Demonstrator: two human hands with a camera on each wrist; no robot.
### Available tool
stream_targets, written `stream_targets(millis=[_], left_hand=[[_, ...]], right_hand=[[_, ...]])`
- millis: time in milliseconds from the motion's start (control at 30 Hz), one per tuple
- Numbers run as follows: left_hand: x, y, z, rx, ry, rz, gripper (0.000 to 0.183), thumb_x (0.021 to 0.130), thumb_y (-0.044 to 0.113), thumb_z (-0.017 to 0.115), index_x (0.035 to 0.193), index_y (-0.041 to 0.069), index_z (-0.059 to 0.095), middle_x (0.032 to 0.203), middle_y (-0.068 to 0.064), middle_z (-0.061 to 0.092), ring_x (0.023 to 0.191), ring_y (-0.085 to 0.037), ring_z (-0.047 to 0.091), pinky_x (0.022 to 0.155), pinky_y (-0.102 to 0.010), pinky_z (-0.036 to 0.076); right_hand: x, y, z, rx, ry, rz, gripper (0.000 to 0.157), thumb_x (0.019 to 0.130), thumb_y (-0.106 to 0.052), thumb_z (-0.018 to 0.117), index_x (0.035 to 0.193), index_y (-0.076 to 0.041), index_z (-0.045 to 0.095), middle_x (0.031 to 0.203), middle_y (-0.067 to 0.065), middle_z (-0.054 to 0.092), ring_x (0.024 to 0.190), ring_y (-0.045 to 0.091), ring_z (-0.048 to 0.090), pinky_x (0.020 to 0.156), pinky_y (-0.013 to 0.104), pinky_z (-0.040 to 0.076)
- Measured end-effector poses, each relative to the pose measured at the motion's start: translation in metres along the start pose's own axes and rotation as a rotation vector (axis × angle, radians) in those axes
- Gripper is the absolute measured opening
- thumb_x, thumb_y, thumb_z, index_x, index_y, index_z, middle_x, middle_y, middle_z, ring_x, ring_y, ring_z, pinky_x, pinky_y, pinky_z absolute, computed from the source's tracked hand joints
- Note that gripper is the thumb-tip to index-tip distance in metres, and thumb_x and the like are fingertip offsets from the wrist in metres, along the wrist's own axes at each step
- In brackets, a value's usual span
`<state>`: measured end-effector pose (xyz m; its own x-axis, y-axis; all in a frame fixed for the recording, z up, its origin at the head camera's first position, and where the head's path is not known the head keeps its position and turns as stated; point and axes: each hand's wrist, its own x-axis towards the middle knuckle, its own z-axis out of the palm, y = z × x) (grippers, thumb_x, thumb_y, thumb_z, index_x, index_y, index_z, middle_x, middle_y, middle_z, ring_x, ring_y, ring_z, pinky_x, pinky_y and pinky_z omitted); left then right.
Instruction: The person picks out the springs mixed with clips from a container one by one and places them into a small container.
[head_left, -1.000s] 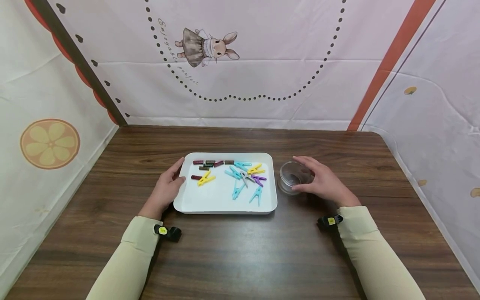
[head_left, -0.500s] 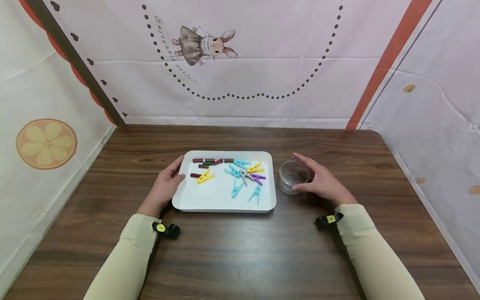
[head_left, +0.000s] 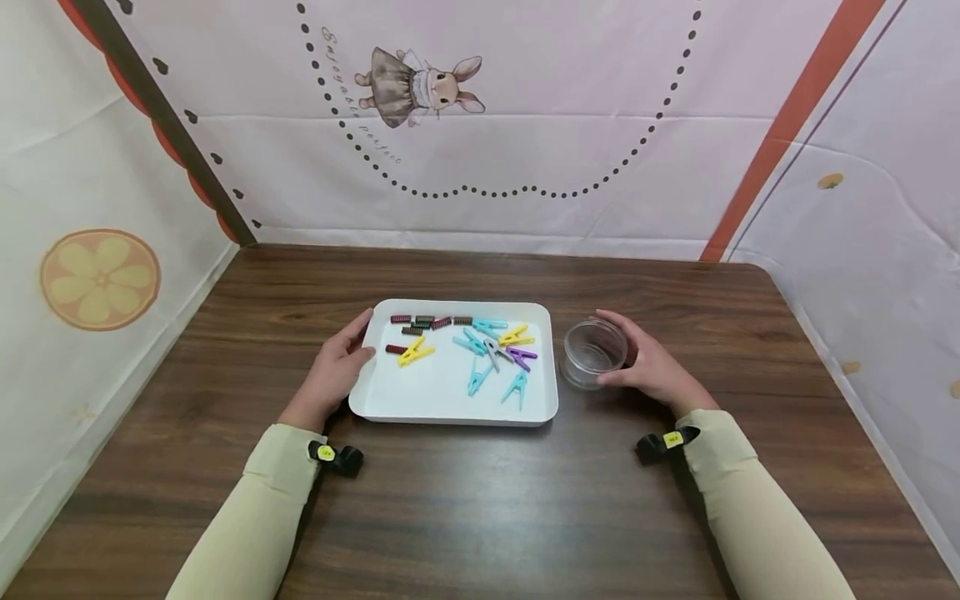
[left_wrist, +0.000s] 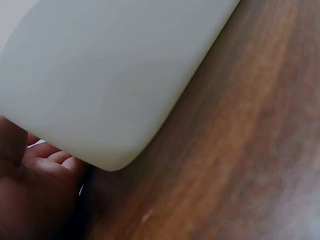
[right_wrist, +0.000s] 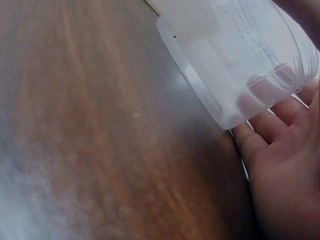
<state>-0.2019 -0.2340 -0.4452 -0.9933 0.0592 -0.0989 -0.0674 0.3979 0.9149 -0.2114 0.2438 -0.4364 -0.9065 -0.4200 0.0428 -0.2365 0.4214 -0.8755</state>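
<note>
A shallow white tray (head_left: pixel 420 400) lies on the table, and my left hand (head_left: pixel 330 375) holds its left end, thumb at the rim. From the left wrist, the fingers (left_wrist: pixel 50 162) show partly behind the tray's corner. On the tray are blue clothespins (head_left: pixel 517 387), yellow clothespins (head_left: pixel 415 353), a grey clothespin (head_left: pixel 492 353) and a purple clothespin (head_left: pixel 521 358). Several small dark ribbed coils (head_left: pixel 412 331) lie toward its back left. My right hand (head_left: pixel 652 367) grips a clear jar (head_left: pixel 581 373) from the right; its fingers show through the jar's wall in the right wrist view.
The brown wooden table (head_left: pixel 465 517) reaches out in front of the tray and to both sides. A printed cloth (head_left: pixel 555 150) hangs behind the table's back edge, with more cloth at the left and right.
The head view shifts slightly. My right hand sits a little further to the right around the jar. The left hand, the tray and its contents keep their arrangement.
</note>
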Motion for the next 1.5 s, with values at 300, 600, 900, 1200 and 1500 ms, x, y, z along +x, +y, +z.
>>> stream_targets(millis=[300,600,900,1200,1500], left_hand=[[0.003,0.001,-0.001,-0.012,-0.005,0.0,0.061,0.101,0.008,0.045,0.155,0.025,0.023,0.161,-0.002,0.022,0.148,-0.02,0.021,0.118,-0.046,0.026],[0.0,-0.003,-0.004,-0.049,-0.001,-0.011,0.061,0.1,0.006,0.047,0.154,0.023,0.024,0.161,-0.001,0.021,0.148,-0.017,0.021,0.118,-0.042,0.025],[-0.001,-0.009,-0.001,-0.082,0.021,-0.035,0.06,0.1,0.009,0.05,0.154,0.023,0.028,0.16,-0.002,0.025,0.146,-0.019,0.027,0.116,-0.042,0.029],[0.003,-0.002,-0.001,-0.068,0.018,-0.023,0.057,0.101,0.01,0.047,0.153,0.024,0.029,0.16,-0.003,0.026,0.146,-0.019,0.026,0.116,-0.043,0.029],[0.002,0.001,-0.001,-0.073,0.017,-0.041,0.058,0.1,0.009,0.048,0.153,0.023,0.028,0.16,-0.002,0.025,0.147,-0.019,0.026,0.116,-0.043,0.03]], right_hand=[[-0.001,-0.001,0.001,-0.08,0.016,0.008,0.093,0.071,-0.02,0.087,0.149,-0.025,0.035,0.144,0.004,0.048,0.127,0.018,0.046,0.099,0.009,0.034],[0.0,0.003,0.008,-0.017,-0.007,-0.042,0.09,0.073,-0.013,0.084,0.148,-0.018,0.035,0.146,0.01,0.048,0.129,0.009,0.048,0.1,0.005,0.034],[-0.001,0.002,0.008,-0.001,-0.01,-0.041,0.089,0.074,-0.013,0.084,0.148,-0.017,0.035,0.145,0.011,0.048,0.127,0.004,0.048,0.099,0.004,0.035],[-0.005,0.001,0.004,-0.047,0.007,-0.012,0.089,0.076,-0.017,0.083,0.149,-0.022,0.033,0.146,0.009,0.048,0.124,0.0,0.047,0.096,0.005,0.035],[-0.002,0.002,0.004,-0.05,0.008,-0.031,0.089,0.075,-0.016,0.084,0.149,-0.02,0.034,0.146,0.01,0.048,0.124,-0.002,0.048,0.096,0.004,0.035]])
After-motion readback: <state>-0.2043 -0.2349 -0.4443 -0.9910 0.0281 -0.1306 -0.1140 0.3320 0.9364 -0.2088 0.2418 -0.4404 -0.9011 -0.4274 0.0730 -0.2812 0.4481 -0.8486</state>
